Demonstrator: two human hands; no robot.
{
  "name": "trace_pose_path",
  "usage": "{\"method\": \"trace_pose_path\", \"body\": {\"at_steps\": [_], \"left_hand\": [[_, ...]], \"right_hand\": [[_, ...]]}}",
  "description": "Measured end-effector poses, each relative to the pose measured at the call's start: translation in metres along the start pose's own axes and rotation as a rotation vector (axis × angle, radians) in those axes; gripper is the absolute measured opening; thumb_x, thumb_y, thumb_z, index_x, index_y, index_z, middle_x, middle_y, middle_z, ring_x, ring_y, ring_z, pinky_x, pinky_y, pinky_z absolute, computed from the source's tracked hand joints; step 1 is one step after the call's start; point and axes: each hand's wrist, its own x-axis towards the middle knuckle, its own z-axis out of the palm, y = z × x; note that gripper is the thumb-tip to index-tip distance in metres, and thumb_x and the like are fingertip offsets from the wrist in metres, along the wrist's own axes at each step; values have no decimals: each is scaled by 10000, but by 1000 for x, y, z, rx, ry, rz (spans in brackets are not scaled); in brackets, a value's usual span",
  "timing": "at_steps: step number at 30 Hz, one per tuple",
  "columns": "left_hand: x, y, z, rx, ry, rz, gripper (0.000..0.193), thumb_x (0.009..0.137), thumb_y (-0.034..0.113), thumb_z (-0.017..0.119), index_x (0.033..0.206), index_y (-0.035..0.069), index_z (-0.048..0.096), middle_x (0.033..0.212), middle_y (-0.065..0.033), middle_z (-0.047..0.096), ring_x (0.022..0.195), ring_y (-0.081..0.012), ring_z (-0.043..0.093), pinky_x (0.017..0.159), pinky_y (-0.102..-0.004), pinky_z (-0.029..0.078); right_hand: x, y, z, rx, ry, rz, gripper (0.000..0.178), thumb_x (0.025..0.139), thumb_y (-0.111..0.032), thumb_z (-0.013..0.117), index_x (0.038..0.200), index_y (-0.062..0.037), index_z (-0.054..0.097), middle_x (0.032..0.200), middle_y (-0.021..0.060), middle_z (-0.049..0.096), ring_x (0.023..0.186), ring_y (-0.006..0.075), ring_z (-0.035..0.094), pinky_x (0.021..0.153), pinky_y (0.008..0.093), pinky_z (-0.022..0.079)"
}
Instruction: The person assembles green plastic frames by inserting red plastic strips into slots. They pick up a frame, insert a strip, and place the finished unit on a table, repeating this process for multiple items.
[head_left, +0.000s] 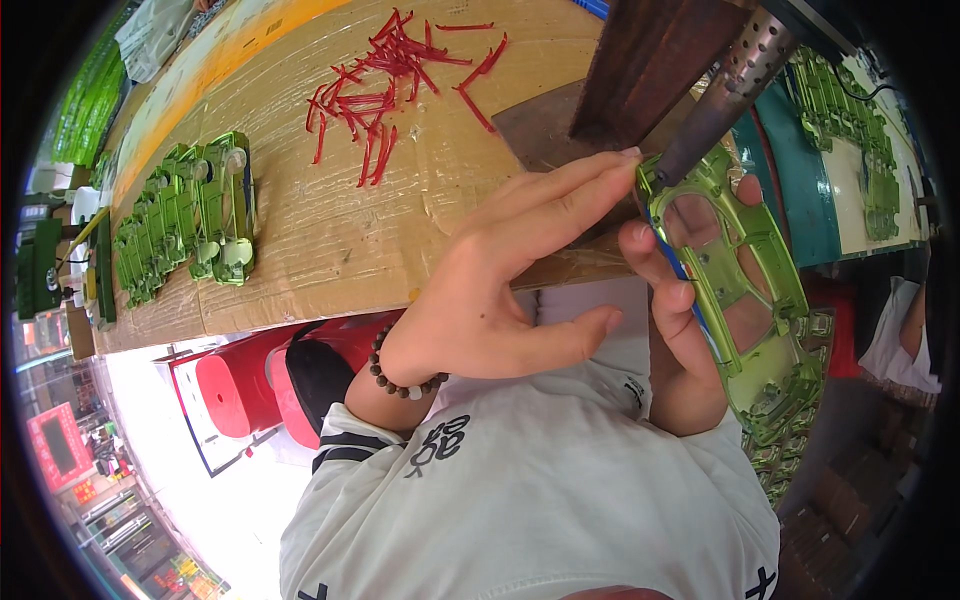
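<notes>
My right hand [672, 290] grips a shiny green plastic frame [740, 360], a long moulded part with openings and a blue edge. The frame is tilted, its top end right at the tip of a metal tube with a perforated collar [742, 85]. From the left, my left hand [520, 255] reaches across with fingers stretched out and thumb spread apart. Its fingertips are at the frame's top corner; whether a small piece sits under them is hidden. A beaded bracelet circles that wrist.
Thin red plastic strips [385, 75] lie piled on the taped cardboard tabletop [290, 265]. Several green frames [190, 210] stand in a row at left; more frames [850, 140] lie at far right. A rusty steel beam [640, 75] rises beside the tube. Red stools [240, 385] are below the table.
</notes>
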Motion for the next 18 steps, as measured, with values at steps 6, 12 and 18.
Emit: {"method": "trace_pose_path", "body": {"at_steps": [6, 12, 18], "left_hand": [[-2, 1, -2, -5, -5, 14, 695, 600, 84, 658, 1254, -13, 443, 1269, -211, 453, 1109, -330, 489, 892, -354, 376], [-4, 10, -7, 27, 8, -121, 662, 635, 75, 634, 1257, -26, 429, 1257, -188, 451, 1001, -249, 527, 868, -318, 392], [-24, -3, -4, -335, 290, -65, 614, 725, 113, 558, 1276, -80, 369, 1299, -186, 404, 984, -175, 488, 847, -287, 382]], "right_hand": [[2, -2, -8, -9, -68, 43, 655, 895, -520, 331, 1291, 2, 325, 1291, 228, 367, 1122, 353, 468, 782, 486, 530], [-7, -4, -9, -176, -63, -30, 518, 928, -444, 297, 1226, -36, 414, 1248, 182, 435, 1166, 369, 382, 796, 460, 494], [-57, -7, 12, -180, 501, -426, 475, 890, -400, 444, 1201, -41, 454, 1187, 234, 479, 984, 422, 532, 609, 548, 527]]}}
